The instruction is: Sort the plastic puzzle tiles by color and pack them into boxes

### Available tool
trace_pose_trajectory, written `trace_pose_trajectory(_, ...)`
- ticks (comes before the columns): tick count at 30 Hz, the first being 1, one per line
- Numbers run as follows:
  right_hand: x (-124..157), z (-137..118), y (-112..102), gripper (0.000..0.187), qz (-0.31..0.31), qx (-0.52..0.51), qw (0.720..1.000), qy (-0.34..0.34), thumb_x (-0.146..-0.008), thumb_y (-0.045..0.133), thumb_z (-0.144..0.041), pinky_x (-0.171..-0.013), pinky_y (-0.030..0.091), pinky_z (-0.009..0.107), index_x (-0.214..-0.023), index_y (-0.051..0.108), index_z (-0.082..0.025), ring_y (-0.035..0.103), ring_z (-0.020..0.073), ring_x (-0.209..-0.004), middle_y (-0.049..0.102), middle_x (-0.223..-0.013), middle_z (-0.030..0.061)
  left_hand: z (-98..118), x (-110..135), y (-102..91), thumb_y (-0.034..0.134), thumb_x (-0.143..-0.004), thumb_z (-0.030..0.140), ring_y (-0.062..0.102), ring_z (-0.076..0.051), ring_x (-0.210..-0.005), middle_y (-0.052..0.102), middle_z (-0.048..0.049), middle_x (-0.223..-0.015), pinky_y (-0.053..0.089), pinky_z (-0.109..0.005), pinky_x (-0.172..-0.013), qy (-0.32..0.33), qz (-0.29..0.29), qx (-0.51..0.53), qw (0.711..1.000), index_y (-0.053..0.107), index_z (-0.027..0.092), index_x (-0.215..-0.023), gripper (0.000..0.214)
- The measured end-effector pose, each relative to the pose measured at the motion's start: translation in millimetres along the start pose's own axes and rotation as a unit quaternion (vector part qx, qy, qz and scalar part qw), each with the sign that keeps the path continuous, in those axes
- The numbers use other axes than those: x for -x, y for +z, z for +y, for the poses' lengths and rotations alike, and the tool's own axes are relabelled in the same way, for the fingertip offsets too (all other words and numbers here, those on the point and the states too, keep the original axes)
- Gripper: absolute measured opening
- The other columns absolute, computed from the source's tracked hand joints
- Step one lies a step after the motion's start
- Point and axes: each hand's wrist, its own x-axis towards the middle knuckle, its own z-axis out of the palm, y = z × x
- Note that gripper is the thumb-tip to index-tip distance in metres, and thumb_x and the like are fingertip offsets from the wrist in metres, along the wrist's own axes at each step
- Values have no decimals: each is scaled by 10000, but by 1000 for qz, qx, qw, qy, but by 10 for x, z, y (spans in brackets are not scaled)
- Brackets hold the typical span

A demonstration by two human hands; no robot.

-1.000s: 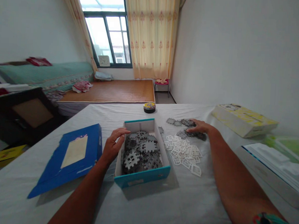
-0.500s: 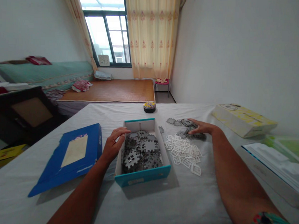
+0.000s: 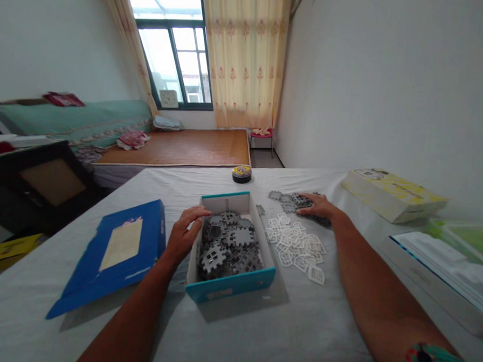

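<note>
A teal-rimmed cardboard box stands on the table, filled with grey interlocking puzzle tiles. My left hand grips the box's left wall, fingers curled over its rim. To the right of the box lies a spread of white window-shaped tiles. Beyond them is a small heap of grey tiles. My right hand rests flat on that heap with its fingers stretched out.
A blue box lid lies left of the box. A small round tin sits at the table's far edge. A yellow box and white-green packaging lie at the right. The grey cloth-covered table has a bed beyond it.
My right hand has slid a little left and nearer over the grey tile heap, pulling the tiles together. My left hand and the box have stayed put.
</note>
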Motion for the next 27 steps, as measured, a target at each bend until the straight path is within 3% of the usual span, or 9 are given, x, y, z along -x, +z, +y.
trace_pose_trajectory(4, 17, -39, -57, 806, -9, 2, 1000, 17, -631, 734, -601, -1100, 299, 529, -1354, 531, -309, 439, 396, -1281, 569, -1331, 101, 18, -2, -4, 461, -894, 281, 564, -217, -1118, 673, -61, -1080, 412, -426, -1044, -1, 1, -1, 1000, 691, 201, -984, 261)
trace_pose_trajectory(10, 10, -83, -92, 952, -83, 8, 996, -35, -574, 760, -575, -1110, 292, 499, -1423, 439, -290, 397, 363, -1325, 495, -1421, 84, 29, -7, -11, 461, -893, 285, 562, -213, -1116, 677, -61, -1073, 411, -425, -1044, -5, -5, -10, 1000, 691, 199, -986, 262)
trace_pose_trajectory(16, 34, -106, -54, 780, -31, 8, 999, 13, -622, 730, -613, -1048, 355, 518, -1316, 568, -297, 482, 387, -1221, 637, -1239, 92, 22, -3, -11, 459, -891, 296, 565, -217, -1114, 677, -65, -1066, 416, -435, -1040, -3, -1, -6, 1000, 694, 205, -978, 267)
trace_pose_trajectory(27, -35, -31, 62, 682, 20, 43, 999, 21, -618, 728, -588, -1003, 392, 458, -1234, 612, -318, 529, 341, -1137, 661, -1147, 65, 41, -1, -4, 452, -889, 284, 568, -216, -1108, 681, -66, -1049, 420, -433, -1034, 0, 5, -4, 1000, 697, 203, -968, 270)
